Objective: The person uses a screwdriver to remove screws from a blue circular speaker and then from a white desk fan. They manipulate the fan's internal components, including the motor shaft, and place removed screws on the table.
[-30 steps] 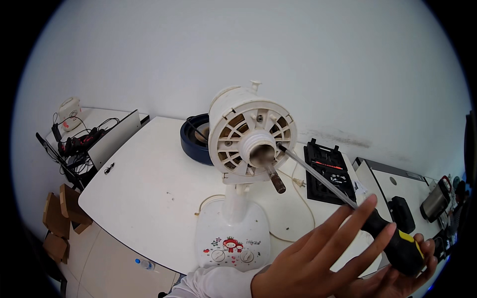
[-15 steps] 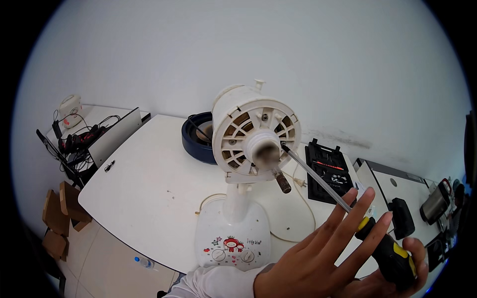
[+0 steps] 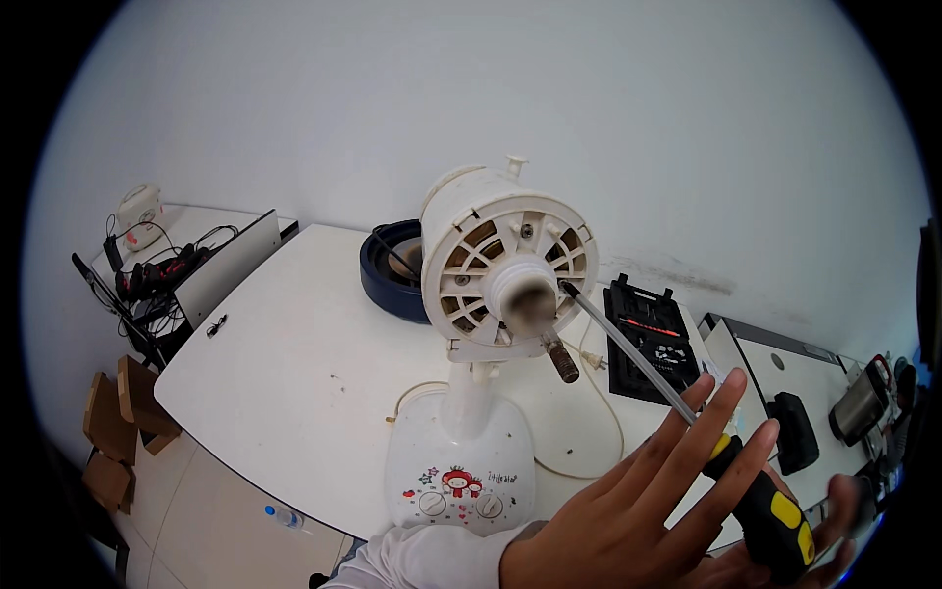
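A fan motor housing point(image 3: 446, 211), white with a slotted round front, stands on a fan base point(image 3: 461, 471) with two knobs. A screwdriver point(image 3: 638, 358) with a long metal shaft and black-and-yellow handle slants up to it, tip against the housing front right of the central hub. My left hand point(image 3: 628, 501) lies across the screwdriver where shaft meets handle, fingers stretched and spread; its thumb is hidden. Behind the handle's rear end, my right hand point(image 3: 834, 530) holds it loosely from below, fingers partly blurred. From the hub a rusty threaded shaft point(image 3: 561, 361) sticks out.
Behind the fan sits a dark blue round container point(image 3: 378, 285). A black tool case point(image 3: 648, 334) lies open at right, near a power cord point(image 3: 618, 432). Cardboard boxes point(image 3: 123, 422) and a bottle point(image 3: 285, 517) are on the floor at left.
The screwdriver's handle has turned, its yellow patches now facing differently. My right fingers have shifted and loosened around the handle's end. The left hand stays nearly in place.
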The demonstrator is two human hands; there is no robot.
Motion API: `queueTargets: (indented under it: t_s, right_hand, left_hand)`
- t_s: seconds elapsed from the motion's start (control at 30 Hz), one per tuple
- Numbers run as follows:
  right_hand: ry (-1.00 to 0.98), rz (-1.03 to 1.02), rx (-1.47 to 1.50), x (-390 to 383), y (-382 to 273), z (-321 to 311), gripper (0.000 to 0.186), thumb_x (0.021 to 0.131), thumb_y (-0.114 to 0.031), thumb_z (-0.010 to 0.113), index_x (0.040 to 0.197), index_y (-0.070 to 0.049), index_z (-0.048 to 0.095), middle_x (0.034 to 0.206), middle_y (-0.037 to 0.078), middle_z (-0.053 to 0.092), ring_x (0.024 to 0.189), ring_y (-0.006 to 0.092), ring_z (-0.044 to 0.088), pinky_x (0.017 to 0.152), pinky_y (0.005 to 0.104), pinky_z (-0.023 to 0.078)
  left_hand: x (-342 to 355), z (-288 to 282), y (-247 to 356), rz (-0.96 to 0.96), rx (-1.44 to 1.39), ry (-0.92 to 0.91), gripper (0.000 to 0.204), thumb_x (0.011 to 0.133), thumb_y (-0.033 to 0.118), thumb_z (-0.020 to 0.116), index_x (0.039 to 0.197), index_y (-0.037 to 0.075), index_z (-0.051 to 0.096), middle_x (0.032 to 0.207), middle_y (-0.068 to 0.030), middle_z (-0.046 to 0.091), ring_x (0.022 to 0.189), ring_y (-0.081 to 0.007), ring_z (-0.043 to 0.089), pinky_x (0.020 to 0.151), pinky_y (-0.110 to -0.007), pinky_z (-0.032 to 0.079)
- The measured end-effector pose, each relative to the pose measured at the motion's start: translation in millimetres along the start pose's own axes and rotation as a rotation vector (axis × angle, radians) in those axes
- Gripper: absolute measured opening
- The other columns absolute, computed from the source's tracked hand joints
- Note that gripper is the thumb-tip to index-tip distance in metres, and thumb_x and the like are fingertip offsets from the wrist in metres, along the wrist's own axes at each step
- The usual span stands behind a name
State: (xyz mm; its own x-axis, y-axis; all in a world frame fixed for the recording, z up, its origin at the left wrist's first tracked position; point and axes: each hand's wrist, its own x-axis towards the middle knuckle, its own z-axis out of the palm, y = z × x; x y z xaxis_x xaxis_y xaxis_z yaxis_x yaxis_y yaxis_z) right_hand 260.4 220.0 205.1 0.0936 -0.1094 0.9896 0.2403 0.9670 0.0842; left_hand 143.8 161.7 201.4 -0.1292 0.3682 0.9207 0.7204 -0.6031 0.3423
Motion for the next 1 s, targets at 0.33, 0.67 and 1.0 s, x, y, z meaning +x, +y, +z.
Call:
queueTargets:
  t_s: [0.33, 0.67, 1.0]
  right_hand:
    - [-0.049, -0.014, 0.237, -32, 16, -18, 0.048, 0.093, -0.027, 0.054, 0.128, -0.010, 0.026, 0.110, 0.010, 0.053, 0.084, 0.0193, 0.065, 0.081, 0.0210, 0.051]
    - [0.086, -0.051, 0.371, -15, 8, -4, 0.048, 0.091, -0.018, 0.056, 0.132, -0.011, 0.031, 0.126, 0.015, 0.046, 0.107, 0.0239, 0.057, 0.083, 0.0296, 0.053]
    - [-0.137, 0.028, 0.133, -9, 0, -17, 0.068, 0.083, -0.025, 0.068, 0.136, -0.006, 0.029, 0.134, 0.022, 0.036, 0.080, 0.0153, 0.062, 0.061, 0.0180, 0.050]
  left_hand:
    - [-3, -8, 8, -0.059, 0.108, -0.002, 0.063, 0.086, 0.041, 0.060, 0.136, 0.006, 0.042, 0.139, -0.0282, 0.036, 0.121, -0.0400, 0.049, 0.096, -0.046, 0.045]
    - [-11, 6, -19, 0.177, 0.216, 0.114, 0.077, 0.063, 0.007, 0.068, 0.135, 0.011, 0.042, 0.140, -0.0247, 0.036, 0.113, -0.0398, 0.054, 0.086, -0.041, 0.052]
    - [-1, -8, -1, -0.019, 0.047, 0.067, 0.061, 0.084, 0.033, 0.065, 0.134, 0.006, 0.044, 0.140, -0.0271, 0.036, 0.121, -0.0412, 0.048, 0.090, -0.043, 0.050]
